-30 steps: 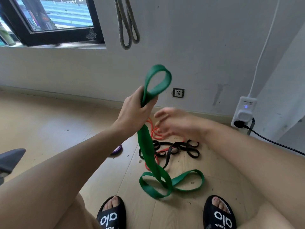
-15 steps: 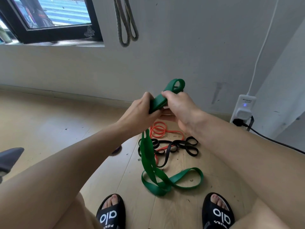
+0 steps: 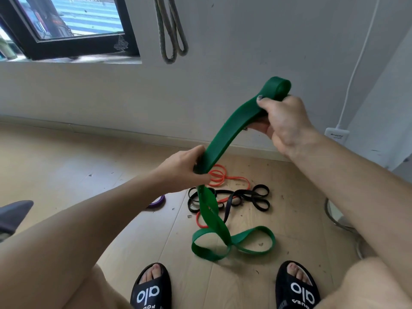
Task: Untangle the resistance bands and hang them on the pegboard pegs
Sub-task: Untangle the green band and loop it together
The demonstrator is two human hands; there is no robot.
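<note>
A wide green resistance band [image 3: 225, 134] stretches between my hands. My right hand [image 3: 283, 121] grips its upper end, where a small loop sticks out above my fist. My left hand [image 3: 182, 168] grips it lower down, and the rest hangs to the floor in twisted loops. Behind it on the floor lie a black band [image 3: 249, 197] and a thin orange band [image 3: 225, 177], tangled together. A purple band [image 3: 157, 201] peeks out past my left forearm. A grey-green band [image 3: 170, 36] hangs on the wall; its peg is out of view.
Wooden floor [image 3: 66, 175] runs to a white wall with a window [image 3: 66, 21] at the top left. A white plug adapter [image 3: 336, 136] with a cord sits on the wall at right. My feet in black slides [image 3: 151, 288] stand at the bottom edge. A grey object [image 3: 13, 214] is at left.
My right hand took hold of the band's top loop and pulled it up and to the right. My left hand slid lower along the band, so a straight stretch now runs between them.
</note>
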